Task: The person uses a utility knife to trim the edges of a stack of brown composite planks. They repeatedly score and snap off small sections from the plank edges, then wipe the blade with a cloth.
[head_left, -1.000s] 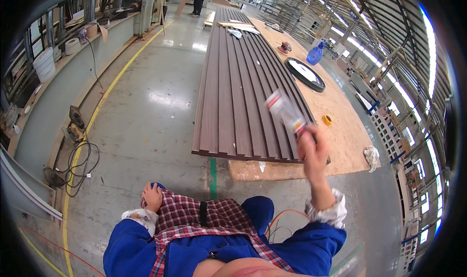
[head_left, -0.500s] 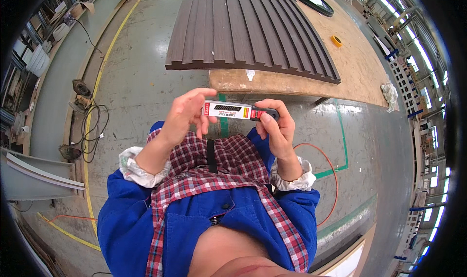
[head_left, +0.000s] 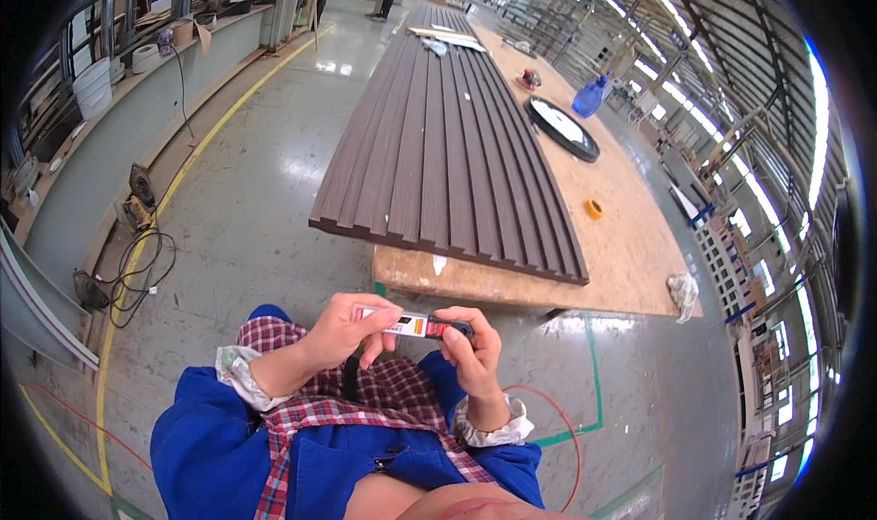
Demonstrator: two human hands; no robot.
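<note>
In front of my waist, both hands hold a slim snap-off blade case (head_left: 417, 325) level. It has a white, red and yellow label and a black right end. My left hand (head_left: 336, 339) pinches the left part, its thumb lying over the label. The right hand (head_left: 475, 351) grips the black end between thumb and fingers. Beyond my hands, apart from them, a long dark brown ribbed panel (head_left: 438, 155) lies on a wooden table (head_left: 630, 255), its near end facing me.
On the table are a roll of yellow tape (head_left: 594, 210), a black-rimmed oval piece (head_left: 562, 129), a blue bottle (head_left: 589, 95) and a crumpled white cloth (head_left: 682, 296). Pale strips (head_left: 448, 38) lie across the panel. Cables (head_left: 137, 273) trail on the left floor; an orange hose (head_left: 568, 429) curves at right.
My view has tilted up, showing more of the panel and hall. My left fingers have closed over the case, the thumb now covering part of its label. The right hand keeps its grip.
</note>
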